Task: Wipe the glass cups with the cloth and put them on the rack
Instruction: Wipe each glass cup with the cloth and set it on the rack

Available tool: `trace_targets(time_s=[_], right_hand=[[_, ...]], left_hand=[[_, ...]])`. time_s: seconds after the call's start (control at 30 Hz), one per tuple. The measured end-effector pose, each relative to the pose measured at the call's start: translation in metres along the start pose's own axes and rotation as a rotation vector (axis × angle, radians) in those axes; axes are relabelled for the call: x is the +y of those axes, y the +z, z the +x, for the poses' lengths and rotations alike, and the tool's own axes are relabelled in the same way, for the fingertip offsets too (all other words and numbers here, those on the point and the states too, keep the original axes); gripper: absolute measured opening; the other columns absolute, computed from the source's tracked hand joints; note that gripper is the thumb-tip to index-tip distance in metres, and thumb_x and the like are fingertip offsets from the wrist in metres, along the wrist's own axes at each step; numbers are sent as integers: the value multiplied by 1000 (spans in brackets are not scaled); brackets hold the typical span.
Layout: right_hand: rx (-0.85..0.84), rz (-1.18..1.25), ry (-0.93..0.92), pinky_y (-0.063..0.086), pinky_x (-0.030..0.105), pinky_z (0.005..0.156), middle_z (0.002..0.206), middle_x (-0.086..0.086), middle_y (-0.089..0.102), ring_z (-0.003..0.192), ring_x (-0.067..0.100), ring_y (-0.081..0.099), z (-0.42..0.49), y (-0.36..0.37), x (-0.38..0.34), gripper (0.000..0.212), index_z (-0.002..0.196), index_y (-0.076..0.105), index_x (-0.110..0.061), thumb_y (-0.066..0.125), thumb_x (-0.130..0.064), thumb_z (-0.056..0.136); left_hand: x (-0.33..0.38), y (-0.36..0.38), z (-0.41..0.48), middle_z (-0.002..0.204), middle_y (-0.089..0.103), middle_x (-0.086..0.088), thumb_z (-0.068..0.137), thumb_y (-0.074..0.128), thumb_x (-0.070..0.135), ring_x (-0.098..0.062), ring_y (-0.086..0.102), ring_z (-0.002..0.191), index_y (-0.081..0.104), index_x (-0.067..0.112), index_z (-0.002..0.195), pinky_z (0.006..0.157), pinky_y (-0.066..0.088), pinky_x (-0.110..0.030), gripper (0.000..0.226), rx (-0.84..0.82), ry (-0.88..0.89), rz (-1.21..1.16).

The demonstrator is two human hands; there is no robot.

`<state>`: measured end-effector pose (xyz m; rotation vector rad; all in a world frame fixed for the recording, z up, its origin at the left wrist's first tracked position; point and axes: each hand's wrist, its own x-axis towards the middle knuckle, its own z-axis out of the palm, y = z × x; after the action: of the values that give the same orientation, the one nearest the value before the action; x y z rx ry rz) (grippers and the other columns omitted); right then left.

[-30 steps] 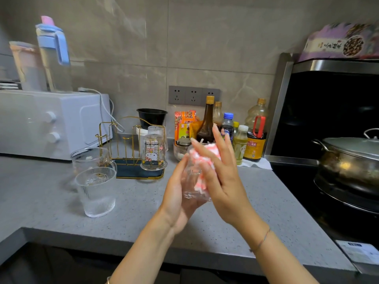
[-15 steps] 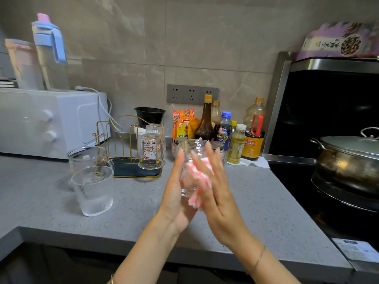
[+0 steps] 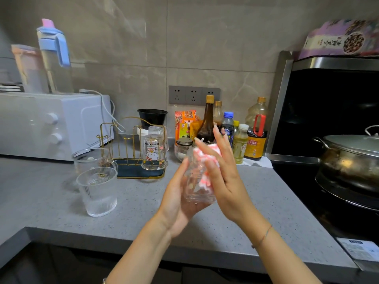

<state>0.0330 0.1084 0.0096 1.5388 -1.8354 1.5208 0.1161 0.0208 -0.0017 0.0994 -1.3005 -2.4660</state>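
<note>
My left hand holds a clear glass cup above the grey counter. My right hand presses a pink and white cloth flat against the cup's side, fingers straight. The gold wire rack with a dark tray stands behind, to the left. Two cups sit upside down on it: a printed one in front and a ribbed one behind. A ribbed glass and a handled glass mug stand upright on the counter left of the rack.
A white oven carrying jugs fills the back left. Sauce and oil bottles, snack packets and a small jar line the wall behind my hands. A stove with a lidded steel pot is on the right.
My right hand slid down the cup with the cloth, then back up toward its top. The left hand kept hold of the cup throughout.
</note>
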Motion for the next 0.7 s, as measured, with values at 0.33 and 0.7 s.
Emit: trace_targets(time_s=[0.33, 0.7], right_hand=[[-1, 278, 98, 19, 48, 118, 155, -29, 9, 144, -4, 8, -17, 13, -7, 40, 135, 30, -60, 28, -57, 96], [-56, -81, -153, 0, 22, 118, 159, -16, 8, 148, 20, -8, -38, 18, -4, 43, 143, 33, -39, 28, -42, 101]], left_hand=[[-3, 1, -3, 126, 66, -13, 90, 47, 54, -26, 62, 117, 62, 15, 130, 99, 45, -41, 58, 30, 64, -30], [-2, 4, 0, 94, 76, -10, 72, 51, 62, -20, 74, 78, 72, 16, 104, 58, 59, -29, 60, 2, 66, -52]])
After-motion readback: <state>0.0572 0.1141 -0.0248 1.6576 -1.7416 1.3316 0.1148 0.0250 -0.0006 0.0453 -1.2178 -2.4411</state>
